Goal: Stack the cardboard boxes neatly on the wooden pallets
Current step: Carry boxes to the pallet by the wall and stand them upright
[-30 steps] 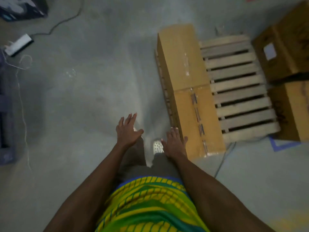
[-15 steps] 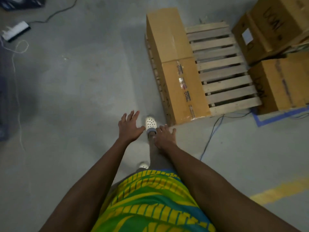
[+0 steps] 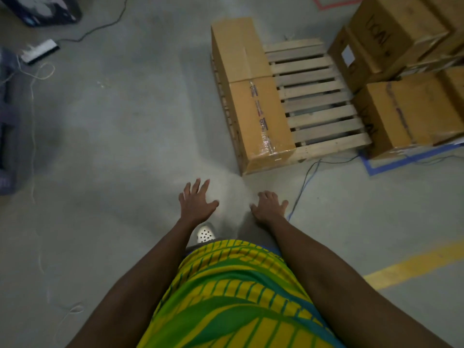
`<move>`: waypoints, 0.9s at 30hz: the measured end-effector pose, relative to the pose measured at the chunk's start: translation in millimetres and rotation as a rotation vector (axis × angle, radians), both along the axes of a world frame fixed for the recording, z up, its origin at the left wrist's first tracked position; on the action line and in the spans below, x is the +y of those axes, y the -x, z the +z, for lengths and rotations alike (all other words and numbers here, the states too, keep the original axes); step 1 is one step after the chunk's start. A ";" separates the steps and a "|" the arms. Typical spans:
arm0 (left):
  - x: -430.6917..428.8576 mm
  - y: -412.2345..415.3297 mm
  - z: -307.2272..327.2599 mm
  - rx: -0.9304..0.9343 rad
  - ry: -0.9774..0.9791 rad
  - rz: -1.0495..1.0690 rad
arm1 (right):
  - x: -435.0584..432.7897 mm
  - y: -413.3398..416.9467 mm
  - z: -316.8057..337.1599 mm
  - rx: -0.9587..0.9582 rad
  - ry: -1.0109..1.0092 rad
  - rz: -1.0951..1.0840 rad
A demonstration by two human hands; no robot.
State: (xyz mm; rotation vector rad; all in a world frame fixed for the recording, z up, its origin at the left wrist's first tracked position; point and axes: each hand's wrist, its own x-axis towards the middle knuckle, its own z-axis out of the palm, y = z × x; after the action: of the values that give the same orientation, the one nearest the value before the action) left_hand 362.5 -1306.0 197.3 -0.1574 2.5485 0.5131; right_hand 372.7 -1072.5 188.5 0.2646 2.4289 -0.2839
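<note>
A wooden pallet [image 3: 319,101] lies on the concrete floor ahead and to the right. Two cardboard boxes sit end to end along its left edge: a far box [image 3: 238,46] and a near taped box [image 3: 261,121]. More cardboard boxes [image 3: 406,114] are stacked to the right of the pallet, one upper box [image 3: 391,31] tilted. My left hand [image 3: 195,202] hangs in front of me with its fingers spread and holds nothing. My right hand [image 3: 270,205] is also empty, fingers loosely bent, short of the near box's corner.
Blue tape [image 3: 406,159] marks the floor under the right stack, and a yellow line [image 3: 411,267] runs at lower right. A thin cable [image 3: 305,182] trails from the pallet's front. A power strip [image 3: 40,50] with cords lies far left, beside dark equipment [image 3: 10,116].
The pallet and boxes have slid away from my hands as I stepped back. My hands have drawn apart and away from the near box. Both stay empty.
</note>
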 end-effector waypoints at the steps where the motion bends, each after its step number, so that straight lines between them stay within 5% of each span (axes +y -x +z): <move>1: 11.6 -5.5 0.3 0.000 -0.001 -0.010 | 15.5 -9.3 -1.2 -0.011 -0.012 -0.023; 6: 73.3 -16.4 1.3 0.066 0.024 -0.017 | 92.5 -34.9 -1.6 0.024 -0.031 -0.039; 14: 207.3 -37.8 18.6 0.336 0.106 -0.080 | 213.6 -55.4 17.0 0.387 -0.039 -0.035; 27: 276.1 -70.1 21.4 0.274 0.165 -0.197 | 286.7 -86.8 12.1 0.418 0.113 -0.334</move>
State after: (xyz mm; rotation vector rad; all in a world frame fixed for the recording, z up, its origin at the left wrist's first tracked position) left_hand 432.6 -1029.9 218.7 0.1128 2.8344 0.2623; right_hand 459.5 -785.8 200.7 0.6152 2.7578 -0.6807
